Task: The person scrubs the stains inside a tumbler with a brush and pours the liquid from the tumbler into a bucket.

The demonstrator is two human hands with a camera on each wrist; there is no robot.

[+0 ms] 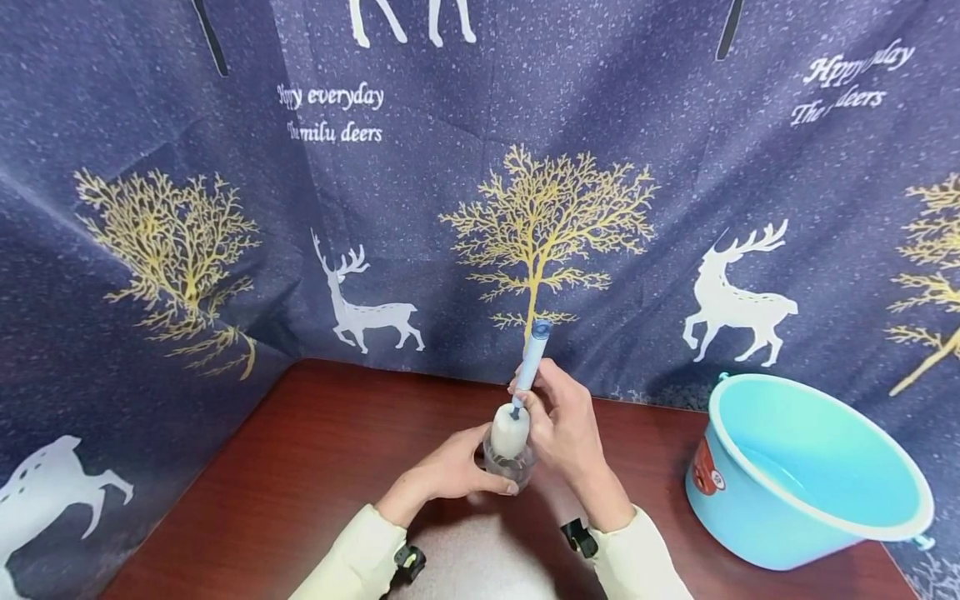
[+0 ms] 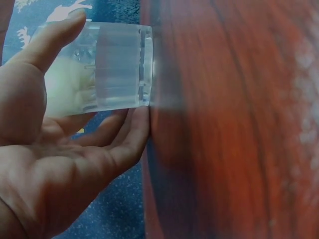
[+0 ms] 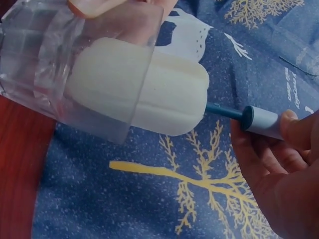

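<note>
My left hand grips a clear cup around its side, thumb on one side and fingers on the other. In the left wrist view the cup's base is close to the tabletop; whether it touches cannot be told. My right hand holds the pale blue handle of a sponge cup brush. Its thick white sponge head is partly inside the cup, with the outer end sticking out past the rim. A thin dark blue rod joins the sponge to the handle.
A light blue bucket with a red label stands at the right of the dark red wooden table. Behind the table hangs a navy cloth printed with white deer and golden trees.
</note>
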